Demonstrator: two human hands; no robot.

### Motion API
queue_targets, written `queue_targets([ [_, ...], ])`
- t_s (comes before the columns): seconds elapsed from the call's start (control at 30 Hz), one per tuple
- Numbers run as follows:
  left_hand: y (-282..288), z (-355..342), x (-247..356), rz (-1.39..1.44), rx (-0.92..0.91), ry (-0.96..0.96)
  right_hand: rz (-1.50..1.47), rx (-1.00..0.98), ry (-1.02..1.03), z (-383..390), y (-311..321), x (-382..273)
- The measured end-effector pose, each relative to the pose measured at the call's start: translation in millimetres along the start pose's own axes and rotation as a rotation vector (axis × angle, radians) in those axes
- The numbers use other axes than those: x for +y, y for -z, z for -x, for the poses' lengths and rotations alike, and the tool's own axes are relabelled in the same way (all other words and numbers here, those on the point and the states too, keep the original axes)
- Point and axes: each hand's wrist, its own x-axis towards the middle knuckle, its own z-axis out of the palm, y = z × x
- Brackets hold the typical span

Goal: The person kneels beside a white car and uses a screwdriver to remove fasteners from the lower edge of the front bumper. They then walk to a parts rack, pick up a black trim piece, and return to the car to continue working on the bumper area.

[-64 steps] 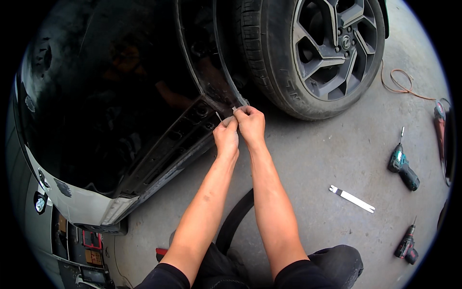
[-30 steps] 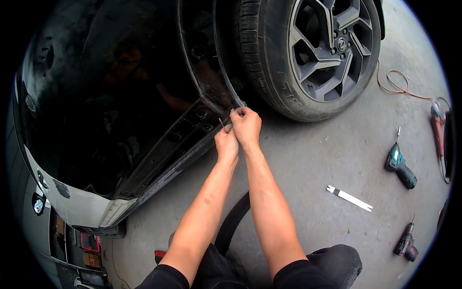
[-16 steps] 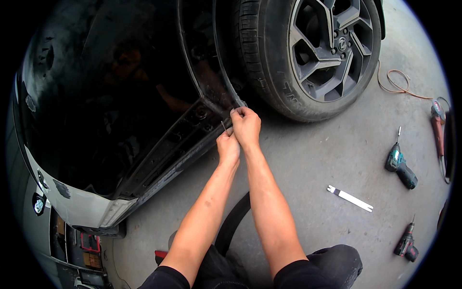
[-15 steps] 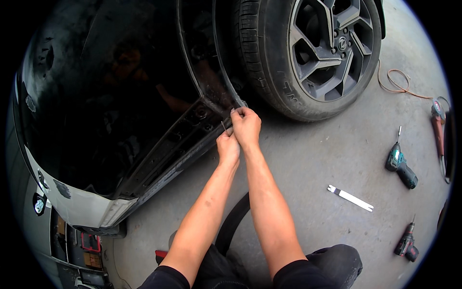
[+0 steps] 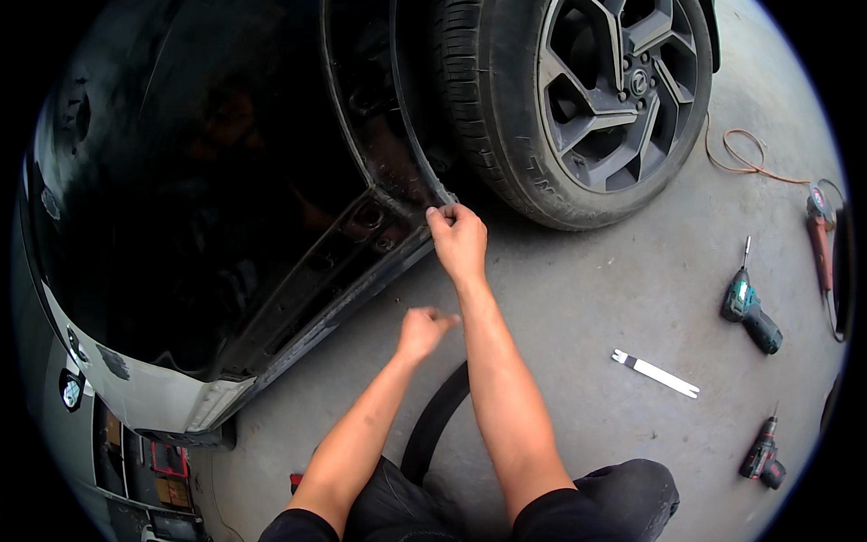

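My right hand (image 5: 459,242) reaches up to the lower corner of the dark car body, where the wheel arch meets the sill (image 5: 366,275). Its thumb and fingers are closed in a pinch at that edge; whatever lies between the fingertips is too small to make out. Lower and to the left, my left hand (image 5: 424,334) hangs over the floor, apart from the car. Motion blurs its fingers, which point toward my right forearm, and no held object shows there. Beyond my right hand stands the wheel (image 5: 578,117), its tyre close to the arch edge.
On the concrete floor to the right lie a white forked pry tool (image 5: 664,375), a teal cordless driver (image 5: 750,307) and a dark drill (image 5: 765,456). Farther right is a corded red-brown power tool (image 5: 820,244). A curved black strip (image 5: 435,420) lies between my forearms.
My left hand has dropped down and back from beside my right hand. The thin pin-like thing that stood by its fingers no longer shows. My right hand stays at the corner.
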Motion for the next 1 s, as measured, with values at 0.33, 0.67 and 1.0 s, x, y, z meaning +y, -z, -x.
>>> queue_targets([
  [0.33, -5, 14, 0, -0.079, -0.004, -0.058, 0.048, -0.035, -0.370, -13, -8, -14],
  [0.67, 9, 1, 27, 0.471, 0.262, -0.113, -0.425, -0.049, -0.435, -5, -12, 47],
  [1.0, 31, 18, 29, 0.328, 0.270, -0.128, -0.077, -0.157, -0.162, -1, 4, 33],
])
